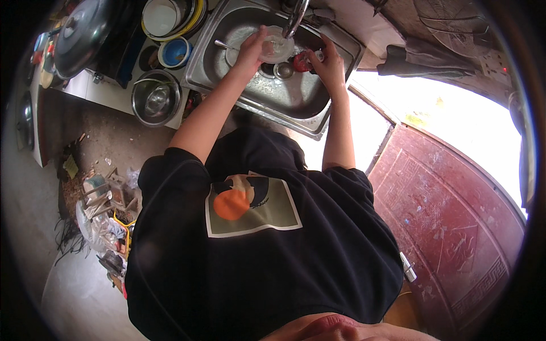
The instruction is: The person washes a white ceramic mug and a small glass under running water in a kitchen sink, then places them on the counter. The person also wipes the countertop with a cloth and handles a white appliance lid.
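My left hand [251,52] grips the rim of a translucent plastic bowl [278,47], which is held tilted under the tap [295,22] above the sink. Over the right half of the basin, my right hand [330,66] has its thumb and fingers on a small red object [302,62], perhaps a scrubber; its exact kind is unclear. Below the hands lies the stainless steel sink [279,100], its floor wet with drops. A round metal drain fitting [283,70] shows between them. Left of my left hand, a metal spoon [222,44] leans on a dish [230,56] partly hidden by that hand.
Left of the sink stand stacked bowls [160,18], a blue-lined basin [175,52] and a steel bowl [156,99] at the counter edge. A large dark lidded pan [81,36] sits further left. A reddish door [448,221] stands at right; clutter [106,213] covers the floor at left.
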The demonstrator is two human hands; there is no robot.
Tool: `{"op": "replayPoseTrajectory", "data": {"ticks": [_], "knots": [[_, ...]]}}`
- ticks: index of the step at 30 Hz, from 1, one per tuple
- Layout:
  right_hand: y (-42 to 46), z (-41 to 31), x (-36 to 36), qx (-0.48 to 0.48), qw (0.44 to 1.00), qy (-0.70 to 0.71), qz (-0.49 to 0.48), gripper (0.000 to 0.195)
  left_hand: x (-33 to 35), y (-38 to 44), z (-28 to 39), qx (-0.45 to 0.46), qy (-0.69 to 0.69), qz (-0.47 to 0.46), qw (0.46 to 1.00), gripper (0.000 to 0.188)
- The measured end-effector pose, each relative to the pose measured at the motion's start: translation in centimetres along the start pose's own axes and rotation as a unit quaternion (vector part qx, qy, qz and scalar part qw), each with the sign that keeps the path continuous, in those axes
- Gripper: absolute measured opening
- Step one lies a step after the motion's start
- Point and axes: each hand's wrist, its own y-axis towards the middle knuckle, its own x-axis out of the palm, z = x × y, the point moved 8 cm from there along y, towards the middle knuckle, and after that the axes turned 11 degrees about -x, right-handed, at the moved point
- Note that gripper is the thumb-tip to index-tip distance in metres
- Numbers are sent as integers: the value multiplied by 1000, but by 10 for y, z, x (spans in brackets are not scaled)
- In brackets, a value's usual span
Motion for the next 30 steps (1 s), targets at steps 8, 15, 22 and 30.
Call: {"op": "replayPoseTrajectory", "data": {"ticks": [8, 15, 22, 30], "knots": [[19, 0, -5, -54, 997, -53, -13, 75, 43, 4, 13, 87, 269, 23, 959, 34], [36, 1, -7, -33, 996, -65, -58, 79, 55, -15, 34, 164, 614, 118, 763, 23], [41, -6, 0, -32, 994, -66, -87, 82, 75, -81, 55, 492, 598, 65, 629, 34], [43, -6, 6, -35, 993, -61, -93, 84, 71, -107, 46, 532, 594, -7, 603, 36]]}}
